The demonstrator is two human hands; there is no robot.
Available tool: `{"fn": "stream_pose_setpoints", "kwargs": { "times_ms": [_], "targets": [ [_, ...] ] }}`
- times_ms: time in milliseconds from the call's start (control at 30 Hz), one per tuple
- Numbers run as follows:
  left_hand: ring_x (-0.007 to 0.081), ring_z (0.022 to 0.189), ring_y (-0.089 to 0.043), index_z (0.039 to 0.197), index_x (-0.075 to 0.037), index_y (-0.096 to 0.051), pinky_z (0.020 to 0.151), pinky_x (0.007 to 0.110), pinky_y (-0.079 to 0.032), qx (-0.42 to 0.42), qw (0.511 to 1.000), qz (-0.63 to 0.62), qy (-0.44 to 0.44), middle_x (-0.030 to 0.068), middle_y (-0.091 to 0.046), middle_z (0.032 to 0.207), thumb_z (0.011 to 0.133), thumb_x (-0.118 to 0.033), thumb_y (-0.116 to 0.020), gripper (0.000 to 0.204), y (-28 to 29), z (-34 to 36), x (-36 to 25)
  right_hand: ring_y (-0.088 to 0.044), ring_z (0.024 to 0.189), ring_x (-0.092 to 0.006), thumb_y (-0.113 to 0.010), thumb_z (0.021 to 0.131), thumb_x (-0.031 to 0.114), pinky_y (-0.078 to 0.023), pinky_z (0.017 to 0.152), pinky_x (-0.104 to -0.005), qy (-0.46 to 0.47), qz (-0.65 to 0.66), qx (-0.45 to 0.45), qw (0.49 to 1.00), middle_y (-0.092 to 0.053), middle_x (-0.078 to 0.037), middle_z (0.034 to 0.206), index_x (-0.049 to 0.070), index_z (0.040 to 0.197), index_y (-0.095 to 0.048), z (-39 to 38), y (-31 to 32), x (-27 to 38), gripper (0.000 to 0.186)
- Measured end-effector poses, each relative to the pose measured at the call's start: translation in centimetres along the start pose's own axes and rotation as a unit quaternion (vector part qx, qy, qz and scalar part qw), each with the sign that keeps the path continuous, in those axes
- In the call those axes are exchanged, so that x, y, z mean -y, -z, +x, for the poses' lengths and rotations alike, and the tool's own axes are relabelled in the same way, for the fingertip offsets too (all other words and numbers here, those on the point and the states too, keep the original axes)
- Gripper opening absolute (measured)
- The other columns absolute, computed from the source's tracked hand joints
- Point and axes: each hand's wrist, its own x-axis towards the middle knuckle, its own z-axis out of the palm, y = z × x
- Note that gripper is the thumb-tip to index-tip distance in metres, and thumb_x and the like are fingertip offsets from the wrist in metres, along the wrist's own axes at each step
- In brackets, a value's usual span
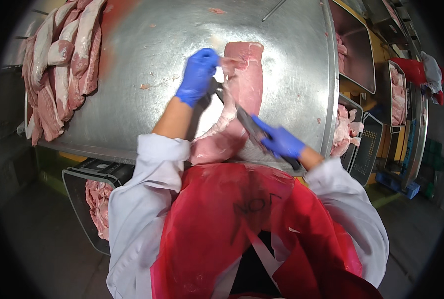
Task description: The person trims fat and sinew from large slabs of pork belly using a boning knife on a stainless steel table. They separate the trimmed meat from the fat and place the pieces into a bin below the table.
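Note:
A long pink pork loin [252,84] lies on the metal table in front of me, its near end at the table's front edge. My left hand [199,72], in a blue glove, is closed at the loin's left side, pinching a pale strip of fat and trim [225,112] that runs down along the meat. Gloved in blue as well, my right hand [283,142] grips a knife [249,123] right of the loin. Its blade points up and left, against or just over the meat; motion blur hides the exact contact.
A pile of pork loins [57,65] rests on the table's left end. Below it stands a grey crate [80,209] with meat pieces. Past the table's right edge are a metal bin [354,45] and a crate of trimmings [349,132]. A thin metal rod [274,10] lies at the far side.

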Motion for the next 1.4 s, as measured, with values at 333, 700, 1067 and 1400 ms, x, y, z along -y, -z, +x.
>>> {"fn": "stream_pose_setpoints", "kwargs": {
  "times_ms": [333, 700, 1067, 1400],
  "targets": [
    [0.0377, 0.134, -0.04, 0.108, -0.008, -0.066, 0.104, 0.055, -0.034, 0.166, 0.691, 0.69, -0.138, 0.0157, -0.052, 0.137, 0.077, -0.013, -0.066, 0.032, 4.9, -5.9, 7.2, -0.061, 0.058, -0.0198, -0.057, 0.094, 0.019, -0.054, 0.066, -0.0375, 0.008, 0.064, -0.173, 0.983, -0.065, -0.013, 0.071, 0.025, 0.159, -0.025, 0.3, 1.0, -1.8, 0.073],
    [0.0426, 0.081, -0.065, 0.099, -0.009, -0.057, 0.07, 0.051, -0.05, 0.145, 0.693, 0.695, -0.124, 0.0196, -0.067, 0.084, 0.085, -0.018, -0.061, 0.017, -0.8, -5.6, -2.0, -0.062, 0.052, -0.02, -0.051, 0.092, 0.011, -0.056, 0.058, -0.035, 0.024, 0.024, 0.011, 0.999, -0.066, -0.013, 0.071, 0.023, 0.16, -0.024, 1.0, -2.9, -0.8, 0.074],
    [0.0404, 0.079, -0.067, 0.093, -0.008, -0.062, 0.068, 0.05, -0.052, 0.038, 0.686, 0.696, -0.21, 0.0182, -0.069, 0.081, 0.083, -0.022, -0.063, 0.018, -4.3, -11.5, -9.9, -0.067, 0.055, -0.0231, -0.05, 0.097, 0.021, -0.056, 0.062, -0.0351, 0.125, -0.018, 0.042, 0.991, -0.069, -0.014, 0.075, 0.022, 0.16, -0.022, -1.3, -6.9, -1.9, 0.069],
    [0.0413, 0.083, -0.065, 0.101, -0.008, -0.062, 0.069, 0.045, -0.053, -0.074, 0.677, 0.677, -0.28, 0.0186, -0.067, 0.086, 0.074, -0.009, -0.064, 0.027, -6.2, -18.4, -16.5, -0.066, 0.056, -0.0216, -0.05, 0.098, 0.023, -0.057, 0.064, -0.035, 0.163, -0.067, 0.101, 0.979, -0.07, -0.015, 0.082, 0.021, 0.161, -0.016, -0.2, -9.6, 1.1, 0.072]
  ]
}}
